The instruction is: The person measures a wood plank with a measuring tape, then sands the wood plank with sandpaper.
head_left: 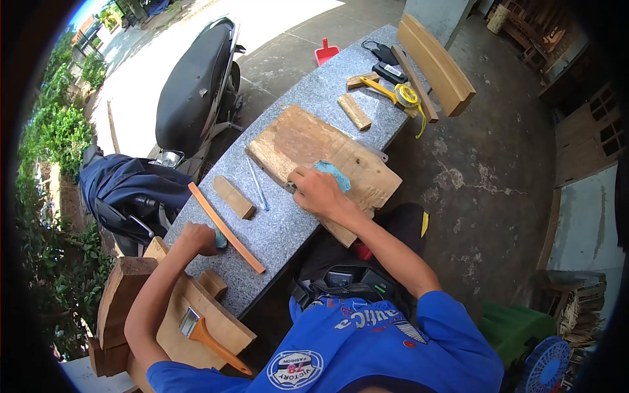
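My right hand is closed at the near edge of a wide wooden board. Its fingers curl around something small and dark, mostly hidden. Beside that hand, a blue-green piece of sandpaper lies on the board. My left hand is a fist low over the table's left part, with a similar blue-green scrap showing at its fingers, apparently sandpaper. A thin wooden strip passes close to this hand. A wood block and a pen lie between my hands.
On the speckled stone table are more wood blocks, a yellow tape measure and a black device. A long plank stands at the far end. A paintbrush rests on curved wood at lower left. A motorbike is parked alongside.
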The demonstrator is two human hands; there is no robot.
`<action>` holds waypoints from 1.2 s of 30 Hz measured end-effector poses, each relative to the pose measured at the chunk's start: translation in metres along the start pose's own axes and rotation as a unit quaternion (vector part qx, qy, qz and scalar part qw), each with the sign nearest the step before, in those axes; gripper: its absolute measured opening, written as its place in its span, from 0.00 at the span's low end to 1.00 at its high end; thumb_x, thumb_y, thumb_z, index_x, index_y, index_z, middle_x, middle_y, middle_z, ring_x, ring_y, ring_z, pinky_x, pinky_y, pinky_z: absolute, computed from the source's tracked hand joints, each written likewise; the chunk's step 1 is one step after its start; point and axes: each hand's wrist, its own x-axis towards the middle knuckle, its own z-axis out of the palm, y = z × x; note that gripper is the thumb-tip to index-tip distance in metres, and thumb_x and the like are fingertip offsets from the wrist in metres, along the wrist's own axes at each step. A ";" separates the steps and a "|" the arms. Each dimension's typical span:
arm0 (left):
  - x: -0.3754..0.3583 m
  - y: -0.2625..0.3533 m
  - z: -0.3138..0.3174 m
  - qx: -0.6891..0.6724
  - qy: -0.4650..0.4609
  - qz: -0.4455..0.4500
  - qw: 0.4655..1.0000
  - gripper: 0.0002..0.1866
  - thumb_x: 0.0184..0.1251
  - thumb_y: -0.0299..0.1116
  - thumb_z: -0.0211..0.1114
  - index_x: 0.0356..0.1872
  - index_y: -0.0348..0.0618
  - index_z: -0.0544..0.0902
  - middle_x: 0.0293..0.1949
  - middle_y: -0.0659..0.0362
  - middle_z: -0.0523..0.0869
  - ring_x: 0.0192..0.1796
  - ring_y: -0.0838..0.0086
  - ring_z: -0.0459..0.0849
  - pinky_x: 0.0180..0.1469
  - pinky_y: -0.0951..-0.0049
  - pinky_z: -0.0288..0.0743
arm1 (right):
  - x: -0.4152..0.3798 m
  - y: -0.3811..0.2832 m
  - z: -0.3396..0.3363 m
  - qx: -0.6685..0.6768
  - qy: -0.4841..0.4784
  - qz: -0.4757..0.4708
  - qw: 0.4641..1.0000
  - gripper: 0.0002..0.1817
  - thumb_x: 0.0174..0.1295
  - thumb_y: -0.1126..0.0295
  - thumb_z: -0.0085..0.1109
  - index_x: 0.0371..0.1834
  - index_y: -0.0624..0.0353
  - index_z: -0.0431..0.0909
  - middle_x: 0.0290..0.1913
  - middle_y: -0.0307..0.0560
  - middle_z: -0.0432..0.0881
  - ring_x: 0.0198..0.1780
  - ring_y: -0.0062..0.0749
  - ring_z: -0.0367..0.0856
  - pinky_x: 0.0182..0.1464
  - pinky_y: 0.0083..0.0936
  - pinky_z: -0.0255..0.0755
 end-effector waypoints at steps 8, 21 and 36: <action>-0.074 -0.040 -0.119 -0.431 0.054 0.103 0.895 0.13 0.56 0.36 0.55 0.26 0.39 0.85 0.18 0.64 0.79 0.21 0.83 0.73 0.26 0.78 0.66 | -0.015 -0.098 0.045 0.058 -0.056 -0.369 0.926 0.14 0.40 0.69 0.60 0.33 0.53 0.72 0.37 0.43 0.71 0.41 0.36 0.74 0.45 0.36 0.68; -0.030 0.002 -0.142 -0.591 0.147 0.266 0.747 0.16 0.57 0.41 0.64 0.23 0.36 0.83 0.20 0.61 0.82 0.24 0.83 0.78 0.29 0.81 0.69 | -0.014 -0.091 0.064 0.141 0.012 -0.340 0.930 0.18 0.46 0.59 0.63 0.37 0.56 0.72 0.40 0.45 0.73 0.44 0.34 0.74 0.50 0.38 0.65; -0.017 0.067 -0.166 -0.286 0.364 0.346 0.816 0.26 0.49 0.53 0.64 0.12 0.37 0.74 0.13 0.55 0.73 0.19 0.62 0.74 0.23 0.65 0.65 | -0.015 -0.038 -0.051 0.598 0.135 0.139 0.778 0.11 0.59 0.66 0.54 0.30 0.64 0.70 0.27 0.42 0.74 0.29 0.22 0.76 0.28 0.18 0.72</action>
